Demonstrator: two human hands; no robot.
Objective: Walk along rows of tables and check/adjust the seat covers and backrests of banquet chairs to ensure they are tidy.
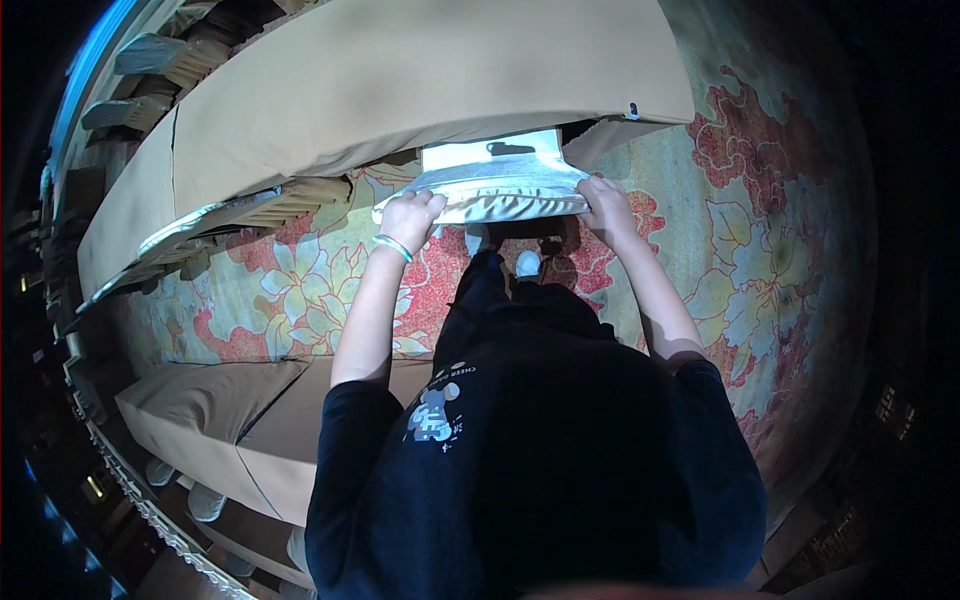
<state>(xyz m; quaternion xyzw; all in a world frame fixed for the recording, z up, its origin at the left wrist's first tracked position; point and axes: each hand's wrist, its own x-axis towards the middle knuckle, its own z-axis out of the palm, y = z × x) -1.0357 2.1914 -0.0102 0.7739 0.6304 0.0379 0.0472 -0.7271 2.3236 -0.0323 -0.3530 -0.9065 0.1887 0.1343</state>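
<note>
Before me stands a fabric-covered banquet chair (510, 196), its pale back lit brightly. My left hand (411, 220) is closed over the left top corner of the backrest, and a light band circles that wrist. At the right corner, my right hand (606, 206) grips the same backrest. The white chair seat (450, 152) reaches partly beneath the edge of the long cloth-covered table (450, 60). A dark shape (511, 148) shows on the seat; whether it is an object or a shadow I cannot tell.
Other covered chairs (217, 217) stand along the table to the left. A small dark item (633, 111) sits at the table's edge. Behind me is another cloth-covered table (202, 405). Floral carpet (315, 285) covers the floor, and my shoe (528, 263) is close to the chair.
</note>
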